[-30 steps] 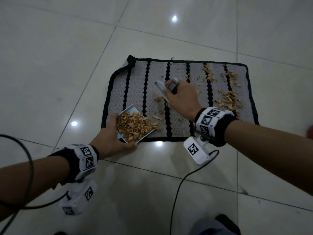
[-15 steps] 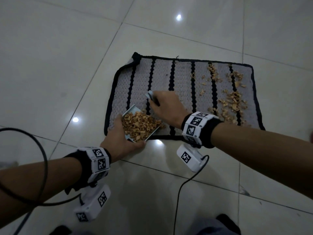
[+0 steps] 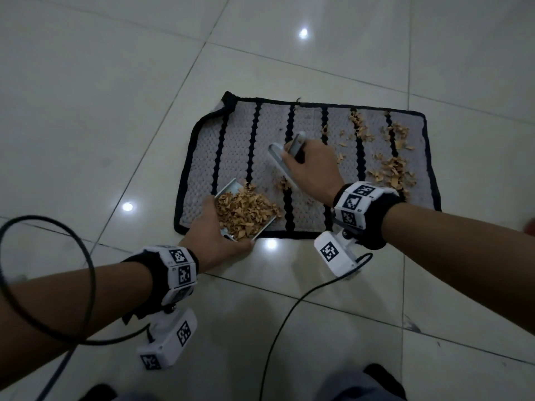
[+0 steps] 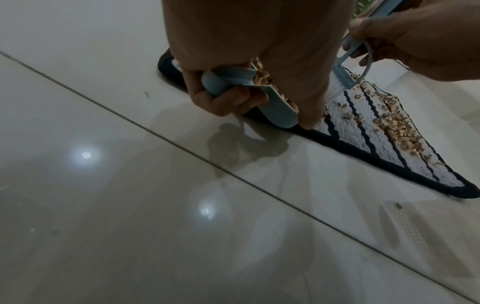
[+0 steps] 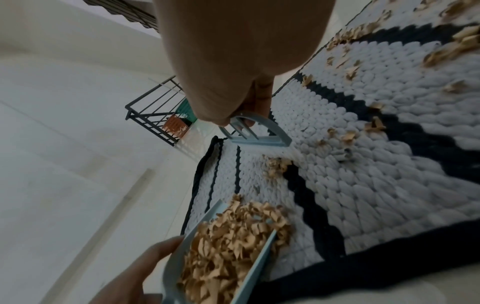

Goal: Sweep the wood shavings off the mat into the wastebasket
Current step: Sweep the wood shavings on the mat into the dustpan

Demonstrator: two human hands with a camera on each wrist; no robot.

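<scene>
Shavings (image 3: 246, 211) fill most of my dustpan (image 3: 231, 188), which sits at the near left corner of the mat (image 3: 231, 146), its mouth facing right across the weave. I go from the left: my left hand (image 3: 215, 238) has its fingers curled under and around the pan's handle, thumb along the near rim, and the left wrist view shows the pan tilted so its lip rests on the mat's near border. Just right of the pan lies a small clump of loose curls (image 3: 283, 183), a little way out from the lip. Next comes my brush (image 3: 282, 163), its bristles down on the mat beside that clump; my right hand (image 3: 311, 169) is wrapped round the handle, fingers closed on it. Farther right, the bulk of the uncollected shavings (image 3: 390, 172) lies in patches over the far right and near right parts of the mat, well apart from the pan. I judge I am mid-sweep, gathering into the pan, with perhaps half the mess taken up. The next move, as I read it, calls for a short stroke leftward to drive the small clump over the lip while I keep the pan pressed flat, and then either a reach to the right-hand patches or a trip to empty the pan, since it looks near full. I cannot pick out the wastebasket with any certainty in these views.
</scene>
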